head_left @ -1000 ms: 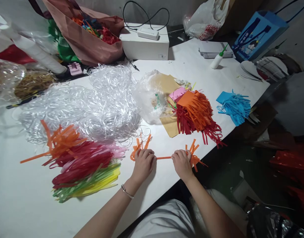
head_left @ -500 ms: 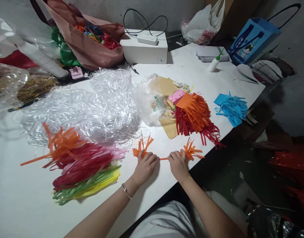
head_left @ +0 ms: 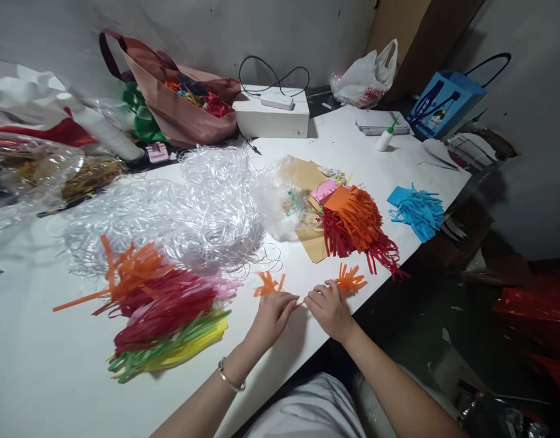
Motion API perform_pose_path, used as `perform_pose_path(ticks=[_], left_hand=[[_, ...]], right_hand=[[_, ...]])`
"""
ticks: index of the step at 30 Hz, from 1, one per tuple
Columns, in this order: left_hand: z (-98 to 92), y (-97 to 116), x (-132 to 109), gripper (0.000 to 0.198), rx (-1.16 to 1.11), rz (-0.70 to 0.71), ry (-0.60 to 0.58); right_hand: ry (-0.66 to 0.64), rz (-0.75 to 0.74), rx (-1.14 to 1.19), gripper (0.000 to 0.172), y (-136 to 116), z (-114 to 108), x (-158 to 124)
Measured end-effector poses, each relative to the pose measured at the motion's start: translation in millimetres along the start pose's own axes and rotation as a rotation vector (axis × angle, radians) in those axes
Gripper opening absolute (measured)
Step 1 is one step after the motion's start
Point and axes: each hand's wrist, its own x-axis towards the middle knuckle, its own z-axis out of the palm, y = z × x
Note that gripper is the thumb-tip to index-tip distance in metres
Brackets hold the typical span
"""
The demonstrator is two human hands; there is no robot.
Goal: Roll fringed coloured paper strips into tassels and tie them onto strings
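My left hand (head_left: 273, 316) and my right hand (head_left: 328, 310) rest close together at the near edge of the white table (head_left: 47, 377). Each pinches one end of an orange fringed paper strip (head_left: 267, 284). The strip's frayed ends fan out behind each hand, and its other tuft (head_left: 349, 279) shows past my right fingers. Only a short bit of the strip shows between my fingertips. A bracelet circles my left wrist.
A pile of orange, red, pink, green and yellow strips (head_left: 159, 310) lies to the left. Behind it spreads a tangle of clear white plastic strands (head_left: 183, 210). Orange and red fringed paper (head_left: 357, 228), blue fringed paper (head_left: 416, 210), a glue bottle (head_left: 384, 139), a white box (head_left: 270, 115) and bags stand farther back.
My hands have come together along the orange strip, so the stretch between them has shrunk to almost nothing. The camera has tilted up slightly.
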Motion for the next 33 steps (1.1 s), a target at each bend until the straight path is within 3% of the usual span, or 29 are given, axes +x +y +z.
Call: perform_pose_path(ticks=[3, 6, 9, 12, 16, 20, 25, 29, 33], left_hand=[[-7.8, 26.5, -18.3, 0.032, -0.471, -0.197, -0.112], [-17.1, 49.8, -32.1, 0.030, -0.777, -0.292, -0.152], [-25.8, 68.5, -43.3, 0.030, -0.904, -0.262, -0.115], [-26.6, 83.5, -51.4, 0.027, -0.943, -0.161, -0.011], [-14.3, 93.8, -51.7, 0.022, -0.978, -0.066, 0.204], [-7.8, 90.2, -34.9, 0.025, -0.935, -0.133, 0.320], [-23.0, 89.0, 2.3, 0.028, -0.630, -0.105, 0.351], [-26.8, 91.7, 38.2, 0.028, -0.386, 0.000, 0.370], [-26.4, 77.4, 86.2, 0.032, -0.382, -0.045, 0.419]], right_hand=[[0.063, -0.134, 0.035, 0.018, -12.7, -46.2, 8.6], [0.123, -0.187, 0.051, 0.019, -29.9, -86.1, 18.4], [0.195, -0.077, 0.140, 0.017, -47.4, -110.9, 26.1], [0.297, 0.099, 0.334, 0.014, -62.5, -121.2, 29.5], [0.376, 0.236, 0.560, 0.015, -71.2, -119.3, 30.8], [0.402, 0.269, 0.649, 0.022, -56.1, -108.1, 41.2], [0.368, 0.148, 0.565, 0.021, -11.4, -94.4, 64.4], [0.277, 0.190, 0.543, 0.015, 28.5, -77.7, 79.2], [0.191, 0.253, 0.620, 0.037, 67.9, -46.9, 87.8]])
